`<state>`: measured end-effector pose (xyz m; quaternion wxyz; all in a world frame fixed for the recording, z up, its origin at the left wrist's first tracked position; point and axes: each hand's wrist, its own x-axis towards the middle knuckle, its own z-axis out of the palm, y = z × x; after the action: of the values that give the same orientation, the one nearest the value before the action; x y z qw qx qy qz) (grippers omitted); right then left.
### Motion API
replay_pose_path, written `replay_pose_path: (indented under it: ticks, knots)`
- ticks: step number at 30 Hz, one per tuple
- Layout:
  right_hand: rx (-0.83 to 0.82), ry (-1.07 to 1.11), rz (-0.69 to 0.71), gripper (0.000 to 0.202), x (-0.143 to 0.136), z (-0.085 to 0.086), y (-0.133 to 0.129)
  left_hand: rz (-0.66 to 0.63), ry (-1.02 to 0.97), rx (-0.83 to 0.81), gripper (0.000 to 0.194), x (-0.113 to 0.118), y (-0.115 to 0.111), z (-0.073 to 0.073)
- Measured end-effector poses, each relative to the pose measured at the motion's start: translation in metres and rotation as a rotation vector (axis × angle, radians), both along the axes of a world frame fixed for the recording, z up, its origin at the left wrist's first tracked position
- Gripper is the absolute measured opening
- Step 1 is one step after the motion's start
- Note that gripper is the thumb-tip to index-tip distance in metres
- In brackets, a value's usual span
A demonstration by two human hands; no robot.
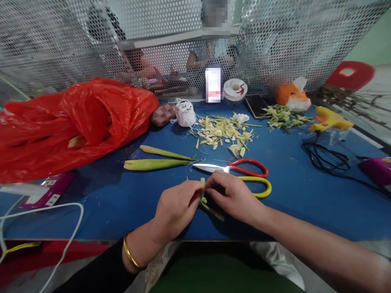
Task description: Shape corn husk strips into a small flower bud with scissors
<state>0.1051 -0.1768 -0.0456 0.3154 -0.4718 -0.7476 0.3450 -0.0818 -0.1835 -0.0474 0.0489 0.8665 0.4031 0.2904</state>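
Observation:
My left hand (180,205), with a gold bangle at its wrist, pinches a small green plant piece (203,199) above the blue table's front part. At the upper end of that piece my right hand (232,195) has thumb and index finger pressed together, partly hiding what is between them. A narrow green strip hangs below the fingers. Just beyond my right hand lie scissors (210,167) with one red and one yellow handle. Two long green leaf pieces (157,164) lie left of the blades. Cut plant scraps (222,130) are heaped farther back.
A red plastic bag (122,110) covers the back left, beside a checkered pouch (164,114) and white string (185,113). Behind are a lit phone (213,84), a spool (235,89) and a dark phone (257,106). At right sits a yellow glue gun (331,119) with black cable.

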Motion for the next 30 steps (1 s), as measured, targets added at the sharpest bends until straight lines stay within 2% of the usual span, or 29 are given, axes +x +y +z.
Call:
replay_pose_path:
  ticks: [6,11,20,30]
  knots:
    - [-0.002,0.043,0.034,0.025,0.002,0.002,-0.002,0.006,-0.029,-0.019,0.01,0.001,0.001,0.003]
    - [0.033,-0.021,0.076,0.011,0.002,-0.005,0.0,0.021,-0.034,-0.064,0.008,0.0,0.002,0.003]
    - [0.147,-0.121,0.168,0.018,0.004,-0.005,-0.005,-0.047,-0.046,-0.152,0.012,-0.007,0.002,0.002]
    - [0.192,-0.19,0.233,0.021,0.011,-0.003,-0.004,0.117,-0.033,-0.2,0.016,-0.016,0.005,0.003]
